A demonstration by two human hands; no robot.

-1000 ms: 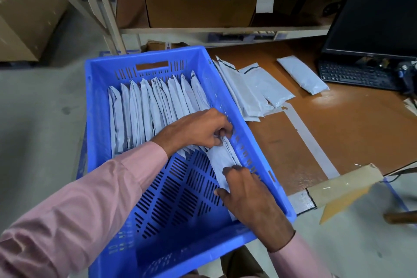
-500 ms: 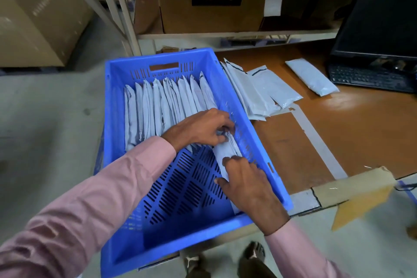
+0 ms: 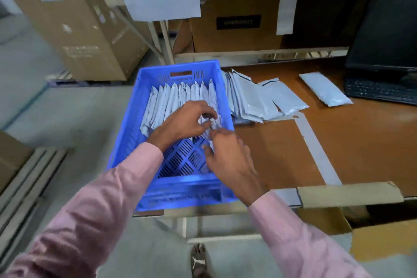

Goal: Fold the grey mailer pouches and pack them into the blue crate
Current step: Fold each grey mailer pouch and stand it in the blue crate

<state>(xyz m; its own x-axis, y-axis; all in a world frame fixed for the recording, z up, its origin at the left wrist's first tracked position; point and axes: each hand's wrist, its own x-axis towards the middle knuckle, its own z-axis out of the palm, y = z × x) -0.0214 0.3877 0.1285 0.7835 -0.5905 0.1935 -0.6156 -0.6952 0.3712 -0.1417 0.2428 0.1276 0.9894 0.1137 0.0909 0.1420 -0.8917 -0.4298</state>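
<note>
Head view: blue crate (image 3: 126,142) sits at the left end of the brown worktop (image 3: 338,142), with a row of folded grey pouches (image 3: 176,97) standing on edge across its far half. Both hands are inside the crate at the right end of that row. Left hand (image 3: 185,122) has fingers curled over a folded mailer pouch (image 3: 212,124), pinching its top. Right hand (image 3: 228,156) comes in from the near side, fingertips on the same pouch lower down; motion blur here, so it looks like a light pinch but hard to be sure. The pouch sits between the two grips, close against the crate's right wall.

To do this step well: keep the fold pinched closed, seat the pouch upright and tight against its neighbour, and let go only once it is wedged, or it will likely spring open or tip onto the bare crate floor.

Unfolded pouch stack (image 3: 248,101) lies on the worktop just beside the crate, one more pouch (image 3: 325,89) near the keyboard (image 3: 379,90).
</note>
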